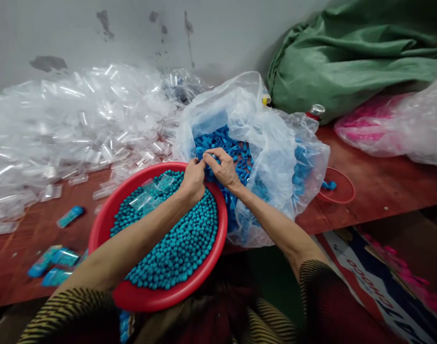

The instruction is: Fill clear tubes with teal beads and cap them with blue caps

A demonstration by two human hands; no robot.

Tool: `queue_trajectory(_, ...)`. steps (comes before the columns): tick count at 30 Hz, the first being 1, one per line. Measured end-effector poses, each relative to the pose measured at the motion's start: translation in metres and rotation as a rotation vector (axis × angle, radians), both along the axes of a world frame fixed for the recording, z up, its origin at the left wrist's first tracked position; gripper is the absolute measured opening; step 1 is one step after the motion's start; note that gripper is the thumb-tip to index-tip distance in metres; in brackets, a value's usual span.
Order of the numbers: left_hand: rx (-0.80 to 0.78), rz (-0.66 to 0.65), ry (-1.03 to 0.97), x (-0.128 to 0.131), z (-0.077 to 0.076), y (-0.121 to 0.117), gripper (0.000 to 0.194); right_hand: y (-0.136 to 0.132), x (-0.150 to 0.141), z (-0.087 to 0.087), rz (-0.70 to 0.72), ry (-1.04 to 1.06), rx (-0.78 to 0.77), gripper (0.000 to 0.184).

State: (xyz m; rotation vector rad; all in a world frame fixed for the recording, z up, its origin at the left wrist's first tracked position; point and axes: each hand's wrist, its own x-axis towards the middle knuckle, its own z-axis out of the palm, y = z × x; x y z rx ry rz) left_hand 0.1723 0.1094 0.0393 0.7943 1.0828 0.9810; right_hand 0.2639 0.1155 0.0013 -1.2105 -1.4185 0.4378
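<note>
My left hand (194, 182) and my right hand (222, 169) meet fingertip to fingertip above the far right rim of a red basin (222, 224). Both are closed in a pinch; what lies between the fingers is hidden, with blue showing right behind them. Small round turquoise balls (175, 253) fill much of the basin, and a few clear plastic tubes (142, 200) lie on top of them. Just beyond my hands, a translucent plastic bag (271, 143) gapes open, showing many small blue plastic pieces (218, 138) inside.
A big heap of clear tubes (78, 119) spreads along the wall. Several blue-capped tubes holding turquoise balls (65, 256) lie on the red table (10, 282). To the right are a small red basket (342, 188), a green sack (347, 67) and a pink-filled bag (372, 124).
</note>
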Motion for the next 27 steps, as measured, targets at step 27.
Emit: queue_trajectory(27, 0.756, -0.789, 1.597, -0.163, -0.046, -0.082, 0.033, -0.048, -0.05, 0.018, 0.368, -1.161, -0.033, 0.033)
